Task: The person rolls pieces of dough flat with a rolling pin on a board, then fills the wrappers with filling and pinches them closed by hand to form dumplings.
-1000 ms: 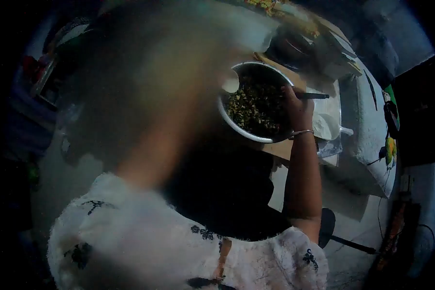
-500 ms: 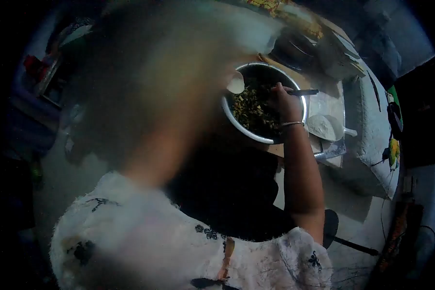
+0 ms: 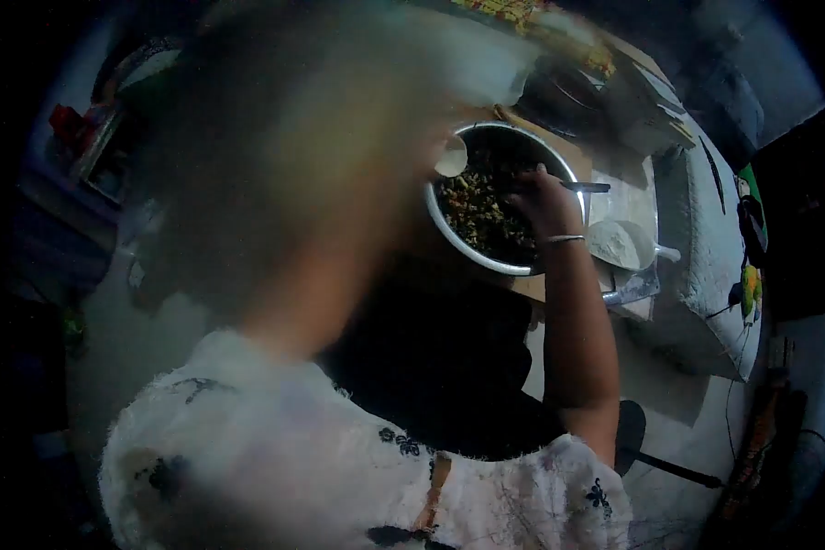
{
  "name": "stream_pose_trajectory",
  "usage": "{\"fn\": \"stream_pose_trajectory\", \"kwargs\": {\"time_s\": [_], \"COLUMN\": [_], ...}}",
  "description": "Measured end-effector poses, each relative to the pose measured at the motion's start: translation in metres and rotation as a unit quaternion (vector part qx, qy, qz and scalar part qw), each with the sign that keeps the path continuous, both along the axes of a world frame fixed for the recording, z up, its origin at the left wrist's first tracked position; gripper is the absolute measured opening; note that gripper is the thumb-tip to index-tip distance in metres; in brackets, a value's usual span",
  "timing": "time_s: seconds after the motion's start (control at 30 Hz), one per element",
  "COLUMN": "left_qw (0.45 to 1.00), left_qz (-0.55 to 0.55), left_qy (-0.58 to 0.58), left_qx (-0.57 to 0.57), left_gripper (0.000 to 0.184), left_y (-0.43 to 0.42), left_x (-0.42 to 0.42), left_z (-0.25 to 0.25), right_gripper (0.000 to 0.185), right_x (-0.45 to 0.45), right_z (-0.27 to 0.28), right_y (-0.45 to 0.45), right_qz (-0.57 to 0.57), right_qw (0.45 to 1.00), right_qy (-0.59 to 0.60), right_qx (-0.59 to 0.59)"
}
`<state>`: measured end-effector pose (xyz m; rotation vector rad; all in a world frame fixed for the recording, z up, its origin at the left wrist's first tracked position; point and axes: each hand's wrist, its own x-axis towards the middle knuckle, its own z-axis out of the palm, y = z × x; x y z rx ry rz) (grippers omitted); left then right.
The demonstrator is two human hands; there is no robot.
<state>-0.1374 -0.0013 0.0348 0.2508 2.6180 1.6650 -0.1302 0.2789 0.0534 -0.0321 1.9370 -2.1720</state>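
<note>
A wide metal bowl (image 3: 435, 213) holds a chopped, dark green and yellow filling (image 3: 481, 209). My right hand (image 3: 552, 203), with a bracelet at the wrist, reaches over the bowl's right side. Its fingers are closed round a utensil with a dark flat handle (image 3: 588, 187) that sticks out past the rim; the working end is hidden. At the bowl's left rim, my left hand (image 3: 434, 154) holds a pale round dough wrapper (image 3: 452, 157). Most of that hand and forearm is smeared by a large blur.
Right of the bowl stands a white container of flour (image 3: 614, 244) with a handle. A dark pan (image 3: 559, 96) sits behind the bowl. Farther right is a whitish raised block (image 3: 701, 266) with a rough edge. A dark paddle-shaped thing (image 3: 631, 435) lies on the floor.
My right hand has shifted slightly down over the filling, and the utensil's handle has dropped with it. The left hand keeps the wrapper at the rim. The whole view has shifted slightly.
</note>
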Motion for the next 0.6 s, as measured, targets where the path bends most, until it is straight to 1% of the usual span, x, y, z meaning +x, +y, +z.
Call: {"fn": "stream_pose_trajectory", "kwargs": {"time_s": [0.07,0.1,0.13,0.2,0.23,0.27,0.3,0.37,0.43,0.47,0.53,0.57,0.6], "left_qw": [0.991,0.992,0.992,0.997,0.99,0.99,0.991,0.991,0.983,0.983,0.983,0.984,0.983], "left_qz": [0.017,0.029,0.028,0.029,0.052,0.052,0.056,0.058,0.019,0.018,-0.053,-0.053,-0.062], "left_qy": [0.1,0.106,0.106,0.042,0.062,0.063,0.059,0.057,0.033,0.034,0.031,0.031,-0.007], "left_qx": [-0.092,-0.06,-0.06,-0.059,-0.116,-0.114,-0.111,-0.104,-0.178,-0.177,-0.17,-0.17,-0.175], "left_gripper": [0.027,0.026,0.026,0.025,0.025,0.025,0.027,0.028,0.034,0.034,0.039,0.039,0.04], "left_y": [-0.003,-0.002,-0.001,0.002,0.003,0.002,0.003,0.005,0.008,0.011,0.019,0.024,0.033], "left_x": [-0.003,-0.003,-0.002,0.0,-0.005,-0.009,-0.012,-0.02,-0.022,-0.022,-0.019,-0.02,-0.017], "left_z": [0.007,0.007,0.01,0.02,0.017,0.011,0.007,-0.001,0.001,0.002,0.003,0.004,0.014], "right_gripper": [0.025,0.025,0.024,0.023,0.024,0.025,0.025,0.03,0.032,0.034,0.035,0.037,0.037], "right_x": [0.001,0.003,0.006,0.005,0.001,-0.003,-0.001,0.004,0.012,0.017,0.028,0.033,0.04], "right_z": [0.008,0.011,0.016,0.014,0.007,0.001,0.005,0.015,0.025,0.029,0.041,0.047,0.054], "right_y": [0.001,0.002,0.004,0.011,0.016,0.021,0.023,0.029,0.03,0.03,0.026,0.023,0.02], "right_qz": [-0.068,-0.068,-0.069,-0.069,-0.064,-0.058,-0.059,-0.097,-0.107,-0.114,-0.131,-0.148,-0.148], "right_qw": [0.978,0.978,0.979,0.98,0.987,0.992,0.993,0.979,0.979,0.978,0.977,0.976,0.976], "right_qy": [-0.131,-0.131,-0.126,-0.119,-0.091,-0.062,-0.061,-0.101,-0.09,-0.08,-0.061,-0.043,-0.043], "right_qx": [-0.147,-0.147,-0.148,-0.147,-0.118,-0.089,-0.087,-0.145,-0.149,-0.156,-0.155,-0.153,-0.153]}}
